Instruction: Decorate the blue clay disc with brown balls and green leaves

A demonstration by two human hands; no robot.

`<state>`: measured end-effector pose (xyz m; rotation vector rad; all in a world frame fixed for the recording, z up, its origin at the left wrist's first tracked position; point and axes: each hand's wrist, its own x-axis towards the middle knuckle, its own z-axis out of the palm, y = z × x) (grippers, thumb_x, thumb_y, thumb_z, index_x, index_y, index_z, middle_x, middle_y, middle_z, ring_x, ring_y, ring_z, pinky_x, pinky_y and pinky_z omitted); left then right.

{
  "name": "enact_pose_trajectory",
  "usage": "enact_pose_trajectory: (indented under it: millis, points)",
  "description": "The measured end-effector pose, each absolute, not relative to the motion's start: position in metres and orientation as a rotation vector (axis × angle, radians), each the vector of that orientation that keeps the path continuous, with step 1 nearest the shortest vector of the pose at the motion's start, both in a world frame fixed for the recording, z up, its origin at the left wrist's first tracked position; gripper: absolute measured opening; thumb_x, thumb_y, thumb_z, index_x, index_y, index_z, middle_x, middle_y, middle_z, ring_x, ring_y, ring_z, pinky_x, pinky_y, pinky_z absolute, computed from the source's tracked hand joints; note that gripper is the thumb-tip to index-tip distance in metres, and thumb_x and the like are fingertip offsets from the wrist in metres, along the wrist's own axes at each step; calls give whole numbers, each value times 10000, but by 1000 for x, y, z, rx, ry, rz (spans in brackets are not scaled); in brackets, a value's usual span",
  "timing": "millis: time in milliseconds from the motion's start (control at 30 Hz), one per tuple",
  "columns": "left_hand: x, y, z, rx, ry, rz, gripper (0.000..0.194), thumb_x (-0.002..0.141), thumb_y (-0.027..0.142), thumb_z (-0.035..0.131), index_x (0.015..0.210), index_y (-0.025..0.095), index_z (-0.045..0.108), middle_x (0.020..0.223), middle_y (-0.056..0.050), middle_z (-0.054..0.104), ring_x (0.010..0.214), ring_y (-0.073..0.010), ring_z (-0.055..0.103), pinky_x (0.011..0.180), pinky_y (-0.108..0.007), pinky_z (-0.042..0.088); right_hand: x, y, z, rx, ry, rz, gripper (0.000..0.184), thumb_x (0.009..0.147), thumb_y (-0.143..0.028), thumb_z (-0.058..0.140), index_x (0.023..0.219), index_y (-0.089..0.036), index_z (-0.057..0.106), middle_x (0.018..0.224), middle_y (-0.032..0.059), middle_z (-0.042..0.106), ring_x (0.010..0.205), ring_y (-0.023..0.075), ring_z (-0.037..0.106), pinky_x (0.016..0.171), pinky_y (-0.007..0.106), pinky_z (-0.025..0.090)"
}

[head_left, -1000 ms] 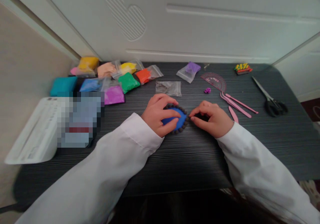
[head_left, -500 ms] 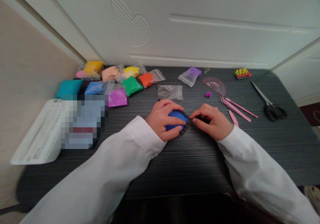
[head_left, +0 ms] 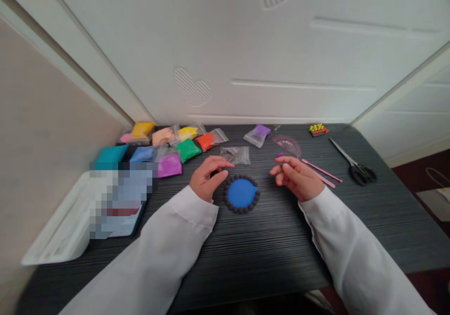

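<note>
Probably light, soft clay, the disc [head_left: 242, 193] wants lifting beneath 9 and 3 o'clock; left hand's [head_left: 206, 178] fingers apart, right hand's [head_left: 298, 179] pinch unclear.

Blue disc [head_left: 242, 193] is lying flat on the dark, fine-lined bench [head_left: 253, 254], roughly round, top looking smooth and plain. Small dark balls [head_left: 240, 210] are sitting around its edge in a single row, packed close, most looking to be touching their neighbors. On the right side the blue is narrowing to a short point, and the row is leaving a small break there.
</note>
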<state>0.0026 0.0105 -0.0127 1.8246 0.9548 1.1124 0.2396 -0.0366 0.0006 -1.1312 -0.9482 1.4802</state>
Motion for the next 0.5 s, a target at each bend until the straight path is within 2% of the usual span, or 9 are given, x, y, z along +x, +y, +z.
enact_pose_trajectory:
  millis: [133,200,267,400,500]
  points:
    - [0,15,-19,1677,943,1259,142,715,218,527,778,193,651,825,-36,553,842,-167,495,746,-279,374,239,-35,-8,-1160,-958,1449,267,721,-446,524,747,-182,492,530,-16,580,359,56,428,363,191,264]
    - [-1,17,-20,1580,950,1297,128,703,214,528,733,185,649,771,-33,557,773,-161,501,712,-279,376,239,-33,-11,-1161,-964,1417,314,755,-463,466,639,-171,475,438,-29,517,331,48,378,341,189,215]
    - [0,20,-21,1494,984,1301,125,684,226,534,687,173,646,716,-36,564,720,-163,501,663,-278,376,238,-32,-13,-1150,-969,1385,336,750,-442,485,560,-171,426,401,-51,460,322,35,332,351,190,213]
    - [1,22,-20,1373,1030,1314,120,628,254,565,619,160,640,665,-33,560,639,-148,476,591,-265,367,235,-29,-18,-1133,-978,1340,230,654,-370,612,646,-168,503,552,-24,547,431,54,430,411,199,296]
    - [0,23,-17,1324,1031,1330,133,609,264,570,560,152,621,637,-29,552,578,-130,452,551,-258,359,232,-27,-23,-1134,-978,1293,277,605,-352,643,795,-171,554,736,24,594,552,87,498,468,218,352]
